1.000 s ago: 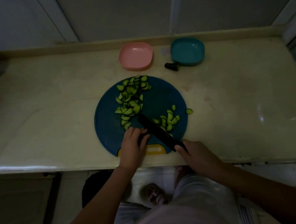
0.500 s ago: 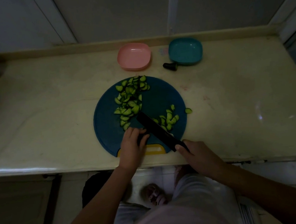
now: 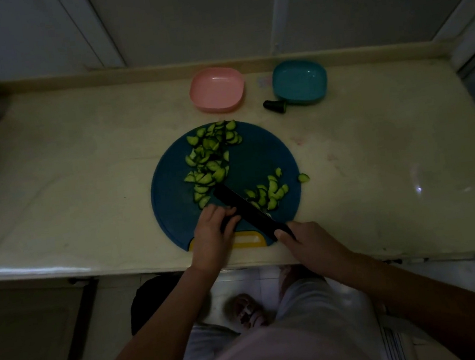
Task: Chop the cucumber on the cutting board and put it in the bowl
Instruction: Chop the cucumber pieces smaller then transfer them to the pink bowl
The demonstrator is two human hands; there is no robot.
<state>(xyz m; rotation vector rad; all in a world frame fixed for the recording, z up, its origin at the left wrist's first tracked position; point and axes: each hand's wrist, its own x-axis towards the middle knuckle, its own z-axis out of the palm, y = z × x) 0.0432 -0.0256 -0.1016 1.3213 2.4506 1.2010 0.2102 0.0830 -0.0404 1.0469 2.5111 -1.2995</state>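
- Two hands work at the near edge of the round blue cutting board [image 3: 171, 194]. The left hand [image 3: 212, 237] has its fingers [image 3: 219, 214] curled close together, pressing down on a dark remnant of cucumber just beside the blade; the piece itself is mostly hidden under the fingers.
- The right hand [image 3: 307, 241] is wrapped tight around the handle of a black knife [image 3: 246, 212], thumb lying along the top of the handle. The blade runs diagonally away from it, up and to the left across the board, its side touching the left fingertips.
- Just to the right of the blade lies a small pile of slices [image 3: 271, 193], pale green half-moons.
- A larger heap of slices [image 3: 212, 159] stretches from beside the knife tip to the far rim of the board.
- One stray slice [image 3: 303, 177] sits on the counter [image 3: 64, 178], just off the board's right edge.
- The board has a yellow grip [image 3: 249, 241] at its near edge, between the two wrists.
- Further back, near the wall, stand a pink bowl [image 3: 217, 89] and a teal bowl [image 3: 299, 81], apart from each other; neither holds any cucumber.
- A dark cut-off cucumber end [image 3: 274, 104] lies just in front of the teal bowl.
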